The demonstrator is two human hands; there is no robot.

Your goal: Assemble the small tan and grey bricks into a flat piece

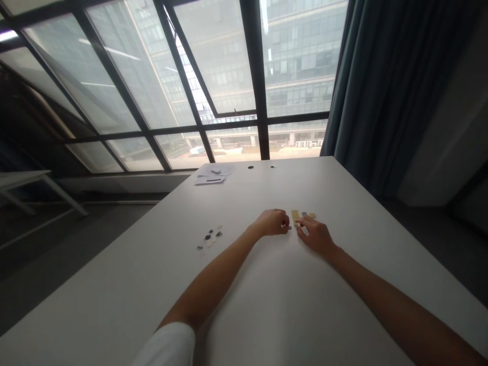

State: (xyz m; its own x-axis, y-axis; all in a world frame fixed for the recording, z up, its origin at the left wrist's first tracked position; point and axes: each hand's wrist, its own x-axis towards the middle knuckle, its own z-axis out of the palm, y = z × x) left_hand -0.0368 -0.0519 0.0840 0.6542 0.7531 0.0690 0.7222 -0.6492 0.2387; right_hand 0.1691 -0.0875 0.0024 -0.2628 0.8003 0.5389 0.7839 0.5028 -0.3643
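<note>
My left hand (272, 222) is closed, fingertips pinched together beside a small flat grey piece (290, 227) that appears to be held at their tips. Just right of it, my right hand (315, 236) has its thumb and index finger curved around the lower end of a tan block-like strip (295, 214). Beyond the right fingers lie a small grey-blue piece (304, 213) and another tan piece (312, 215), all close together on the white table (267, 290). The pieces are too small to name exactly.
Several small dark and pale pieces (208, 237) are scattered left of my left forearm. Papers (211, 179) with a dark strip lie at the far left corner. A dark round item (250, 167) and a small item (273, 166) sit by the far edge.
</note>
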